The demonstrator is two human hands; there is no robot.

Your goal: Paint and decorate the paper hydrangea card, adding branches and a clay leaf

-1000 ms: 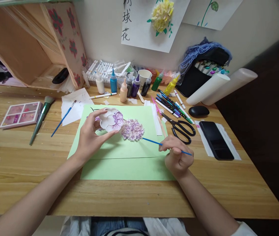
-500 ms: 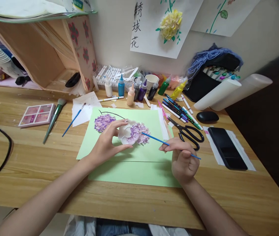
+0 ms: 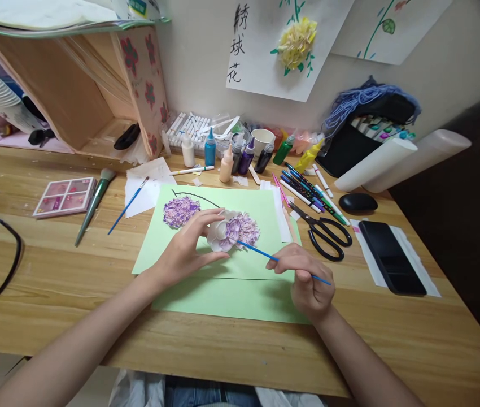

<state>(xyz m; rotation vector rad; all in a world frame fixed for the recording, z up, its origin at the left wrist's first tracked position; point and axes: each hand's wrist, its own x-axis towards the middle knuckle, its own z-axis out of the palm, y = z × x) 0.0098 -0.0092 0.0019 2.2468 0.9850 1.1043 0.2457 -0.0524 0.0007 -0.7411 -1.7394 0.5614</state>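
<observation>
My left hand point(image 3: 184, 243) grips a small white palette point(image 3: 218, 234) with purple paint in its wells, thumb below and fingers above. The palette is tilted above a green sheet point(image 3: 223, 299). In my right hand point(image 3: 308, 277) is a thin blue paintbrush point(image 3: 259, 251), its tip at the palette's lower right edge. Two purple textured flower clusters lie on the sheet: one point(image 3: 179, 212) left of the palette, the other point(image 3: 249, 230) partly behind it. A dark curved line runs between them.
Black scissors point(image 3: 327, 232), markers point(image 3: 303, 189) and a phone point(image 3: 392, 257) lie to the right. Paint bottles point(image 3: 246, 157) line the back. On the left are a large brush point(image 3: 94, 206), another blue brush point(image 3: 127, 206) and a pink-and-white case point(image 3: 64, 196).
My right hand and the brush have moved slightly left and down, bringing the tip from over the palette to its lower edge. The palette has tilted a little in my left hand.
</observation>
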